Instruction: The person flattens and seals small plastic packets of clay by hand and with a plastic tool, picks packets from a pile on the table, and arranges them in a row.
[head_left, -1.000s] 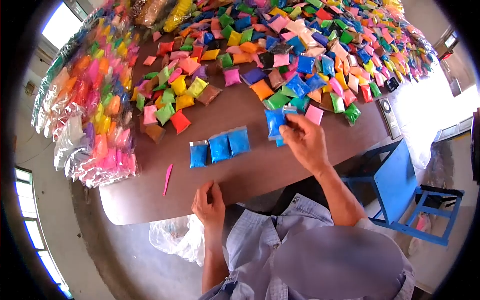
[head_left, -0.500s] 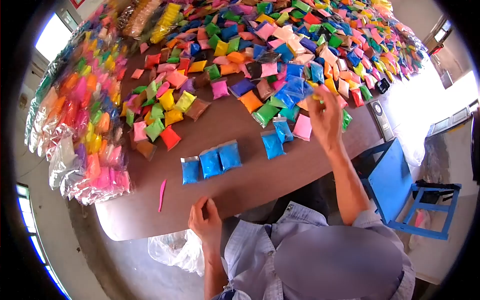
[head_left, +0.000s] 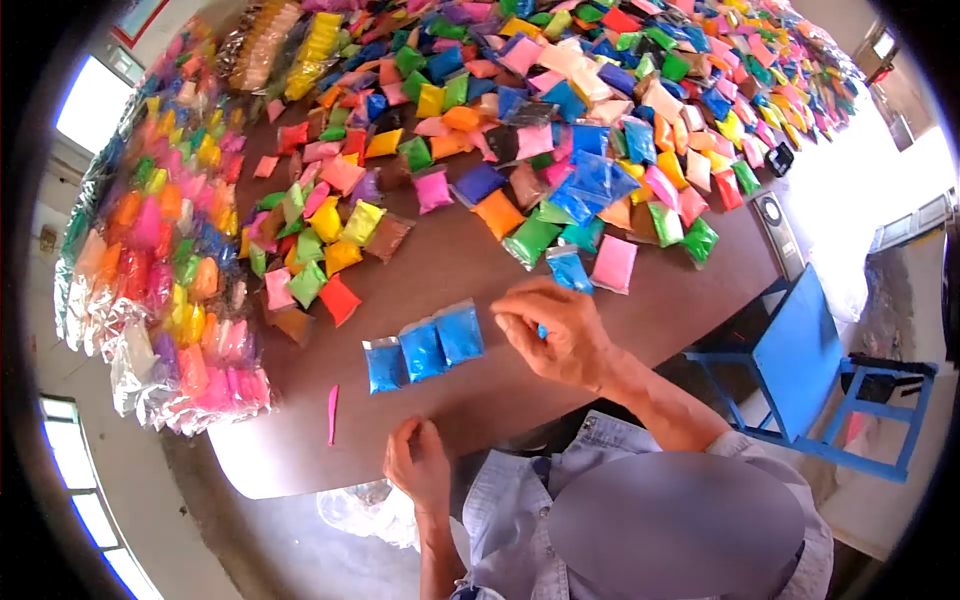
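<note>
Three blue packets (head_left: pixel 423 350) lie in a row on the brown table (head_left: pixel 300 420). Just to their right, my right hand (head_left: pixel 560 335) is over the table with fingers curled; a bit of blue shows beside its fingers, and whatever they hold is hidden. Another blue packet (head_left: pixel 568 268) lies behind that hand, left of a pink packet (head_left: pixel 613 264). My left hand (head_left: pixel 417 465) rests at the near table edge, fingers curled in and nothing visible in them. A thin pink tool (head_left: pixel 332 415) lies to its left. Clear-topped blue packets (head_left: pixel 600 180) overlap on the pile's near side.
A large pile of coloured packets (head_left: pixel 480 120) spreads over the far side. Clear bags of packets (head_left: pixel 190 260) line the left. A grey-white device (head_left: pixel 778 235) lies near the right edge. A blue stool (head_left: pixel 800 350) stands beyond the table, right of me.
My right hand first held a blue packet, then reached toward the pile, and has now come back toward me and left, over the loose blue packet. My left hand stays curled near the edge.
</note>
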